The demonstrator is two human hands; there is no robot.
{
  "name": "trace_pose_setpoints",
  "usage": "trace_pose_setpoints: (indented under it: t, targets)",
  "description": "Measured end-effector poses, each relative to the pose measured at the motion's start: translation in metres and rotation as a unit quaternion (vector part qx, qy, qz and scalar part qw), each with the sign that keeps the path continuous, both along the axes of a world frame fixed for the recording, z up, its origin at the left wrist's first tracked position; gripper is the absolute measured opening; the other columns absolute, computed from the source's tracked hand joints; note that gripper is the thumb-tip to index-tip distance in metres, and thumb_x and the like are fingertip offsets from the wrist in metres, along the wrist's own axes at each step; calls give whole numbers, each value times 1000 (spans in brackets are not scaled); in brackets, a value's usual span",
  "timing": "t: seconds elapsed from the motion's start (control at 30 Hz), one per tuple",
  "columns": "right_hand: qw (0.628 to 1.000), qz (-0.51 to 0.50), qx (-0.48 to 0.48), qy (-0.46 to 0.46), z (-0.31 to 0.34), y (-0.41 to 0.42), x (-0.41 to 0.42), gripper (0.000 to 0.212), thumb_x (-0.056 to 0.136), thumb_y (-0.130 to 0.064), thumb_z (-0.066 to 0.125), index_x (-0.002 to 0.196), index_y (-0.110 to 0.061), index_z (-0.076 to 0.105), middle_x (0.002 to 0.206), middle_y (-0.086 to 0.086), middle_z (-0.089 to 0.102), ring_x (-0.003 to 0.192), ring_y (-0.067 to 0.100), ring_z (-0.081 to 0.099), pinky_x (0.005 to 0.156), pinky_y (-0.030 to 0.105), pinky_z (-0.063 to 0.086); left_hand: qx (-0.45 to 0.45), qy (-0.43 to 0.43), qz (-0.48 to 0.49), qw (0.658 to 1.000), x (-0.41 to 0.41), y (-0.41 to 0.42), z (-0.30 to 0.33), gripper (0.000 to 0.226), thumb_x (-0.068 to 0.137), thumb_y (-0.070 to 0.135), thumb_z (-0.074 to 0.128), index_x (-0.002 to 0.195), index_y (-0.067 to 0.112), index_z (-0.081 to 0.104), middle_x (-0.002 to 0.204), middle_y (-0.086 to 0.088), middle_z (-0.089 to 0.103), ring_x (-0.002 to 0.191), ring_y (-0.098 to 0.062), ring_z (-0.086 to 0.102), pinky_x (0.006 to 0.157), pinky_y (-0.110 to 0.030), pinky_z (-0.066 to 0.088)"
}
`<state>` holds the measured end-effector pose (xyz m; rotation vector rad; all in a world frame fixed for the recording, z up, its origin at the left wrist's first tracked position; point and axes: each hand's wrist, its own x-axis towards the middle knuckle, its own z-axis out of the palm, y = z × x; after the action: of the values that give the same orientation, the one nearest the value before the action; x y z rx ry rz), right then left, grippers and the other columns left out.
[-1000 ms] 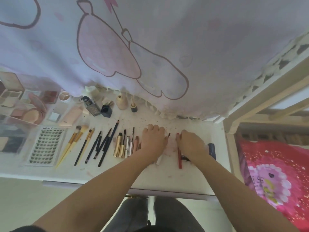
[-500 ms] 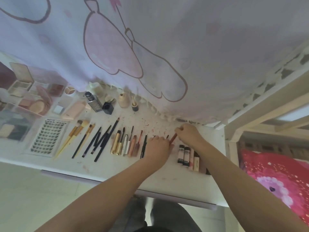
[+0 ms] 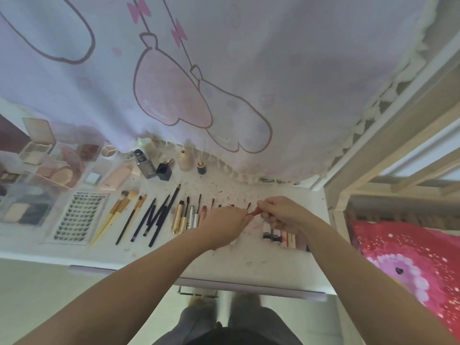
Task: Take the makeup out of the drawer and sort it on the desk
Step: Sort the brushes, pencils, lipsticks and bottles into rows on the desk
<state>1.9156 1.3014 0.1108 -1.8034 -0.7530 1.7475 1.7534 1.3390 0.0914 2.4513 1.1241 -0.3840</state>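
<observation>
1. I judge the sorting step is in hand: my right hand (image 3: 281, 212) pinches a thin red pencil (image 3: 254, 212) at its far end, and my left hand (image 3: 224, 226), fingers curled, meets its near tip. Whether the left truly grips it I cannot tell.
2. The pencil hangs between both hands, just above the bench (image 3: 249, 260).
3. Next it needs laying in line, between the liners left of my hands and the lipstick tubes (image 3: 278, 236) under my right wrist.

Left hand (image 3: 224, 226) hides row's middle items; red pencil (image 3: 254, 212) tip possibly between fingers (image 3: 249, 216).
</observation>
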Motion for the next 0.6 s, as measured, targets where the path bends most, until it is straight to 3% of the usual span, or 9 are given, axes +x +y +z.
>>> trace_pose_setpoints:
  t: [0.17, 0.27, 0.33, 0.37, 0.43, 0.53, 0.57, 0.6]
  targets:
    - [999, -20, 4, 47, 3, -5, -3, 23, 100, -17, 44, 91, 0, 57, 55, -1, 46, 37, 4, 30, 36, 14, 23, -7, 3, -10, 1000, -6, 1, -4, 43, 97, 53, 13, 67, 30, 32, 66, 10, 46, 65, -18, 50, 86, -56, 46]
    - [998, -51, -9, 40, -5, -11, 5, 23, 100, -18, 45, 86, -2, 56, 57, -1, 45, 37, 4, 31, 35, 14, 24, -39, -1, -13, 999, -10, -3, 2, 42, 98, 52, 14, 69, 31, 36, 68, 9, 50, 68, -19, 52, 89, -52, 45]
    - [991, -132, 1, 22, -9, -19, 35, 22, 99, -18, 46, 87, -2, 56, 56, -2, 45, 35, 3, 32, 33, 13, 26, -79, 3, 11, 997, -28, -1, 0, 39, 101, 45, 18, 79, 26, 44, 87, 1, 62, 78, -23, 58, 86, -41, 44]
    - [987, -158, 12, 18, -9, -23, 52, 21, 99, -18, 46, 89, -2, 55, 55, -2, 46, 36, 4, 34, 33, 13, 27, -102, 4, 35, 994, -39, 0, -2, 37, 102, 41, 20, 83, 22, 45, 107, -6, 64, 85, -26, 60, 83, -38, 44]
    - [990, -140, 27, -1, -4, -26, 69, 18, 98, -16, 47, 92, -3, 58, 61, 1, 52, 44, 6, 41, 39, 14, 32, -125, 3, 84, 989, -55, -3, -5, 33, 103, 36, 22, 87, 19, 45, 131, -13, 54, 94, -28, 61, 84, -36, 44]
    - [995, -10, 14, -96, -4, -19, 40, 17, 97, -13, 47, 104, -14, 62, 83, -2, 67, 67, 9, 54, 56, 18, 40, -132, -26, 108, 985, -29, -12, -11, 35, 102, 29, 22, 95, 15, 54, 95, -3, 64, 93, -21, 60, 113, -45, 22]
    - [992, 20, 11, -120, -8, -15, 28, 21, 97, -11, 44, 106, -17, 61, 89, -3, 69, 70, 8, 55, 58, 18, 41, -125, -34, 115, 985, -13, -15, -12, 34, 102, 28, 24, 101, 15, 56, 91, 0, 63, 89, -19, 60, 113, -46, 22]
    - [989, 34, 11, -141, -12, -12, 20, 24, 96, -9, 43, 108, -18, 61, 92, -4, 69, 72, 7, 56, 58, 18, 41, -123, -46, 127, 983, 1, -17, -16, 33, 102, 27, 26, 107, 14, 56, 94, -1, 63, 89, -20, 60, 104, -42, 33]
